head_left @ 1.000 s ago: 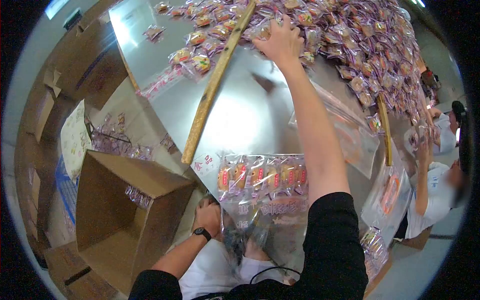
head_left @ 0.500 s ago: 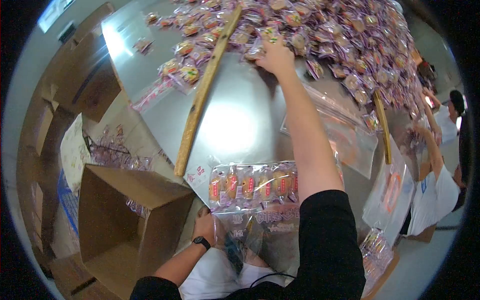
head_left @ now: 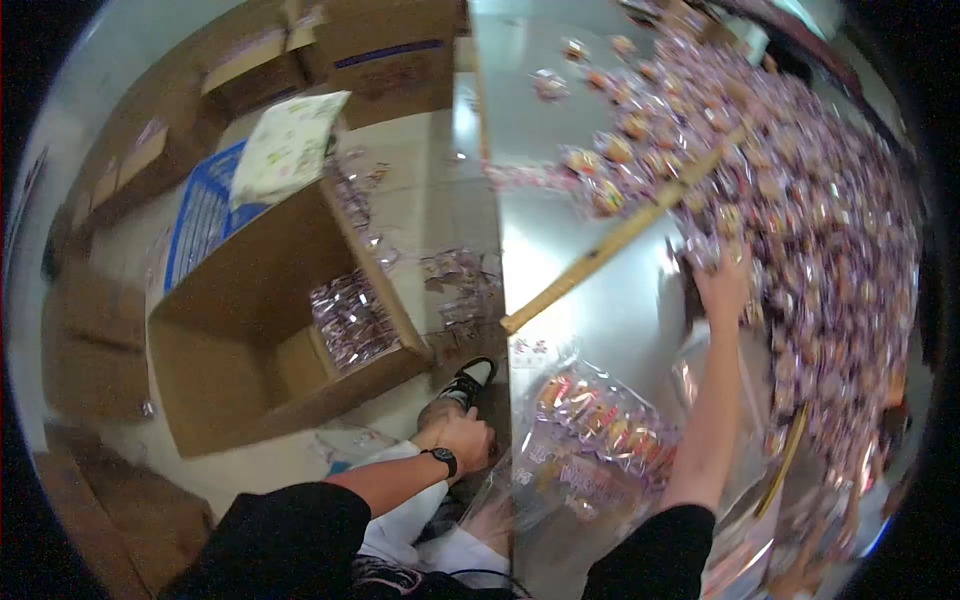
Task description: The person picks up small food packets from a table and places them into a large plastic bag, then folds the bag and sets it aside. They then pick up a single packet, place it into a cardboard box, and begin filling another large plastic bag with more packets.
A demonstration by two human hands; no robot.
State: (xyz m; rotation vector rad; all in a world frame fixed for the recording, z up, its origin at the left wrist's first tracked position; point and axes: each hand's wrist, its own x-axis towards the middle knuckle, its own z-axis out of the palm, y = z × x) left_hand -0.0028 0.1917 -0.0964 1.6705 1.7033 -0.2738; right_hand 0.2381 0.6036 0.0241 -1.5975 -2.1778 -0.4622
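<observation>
My right hand (head_left: 722, 283) reaches across the steel table (head_left: 610, 310) into the big heap of small wrapped snacks (head_left: 810, 190), fingers closed on packets at its edge. My left hand (head_left: 466, 438), with a black watch on the wrist, grips the open mouth of a large clear plastic bag (head_left: 585, 440) at the table's near edge. A row of wrapped snacks lies inside that bag. The picture is blurred by motion.
A long wooden stick (head_left: 615, 235) lies across the table beside the heap. An open cardboard box (head_left: 270, 320) holding some packets stands on the floor to the left. More boxes (head_left: 370, 45) and loose packets (head_left: 455, 275) lie on the floor. My shoe (head_left: 468, 378) shows below.
The view has swung left and turned, so the floor and box fill more of it. My right hand stays in the snack heap; my left hand still holds the bag.
</observation>
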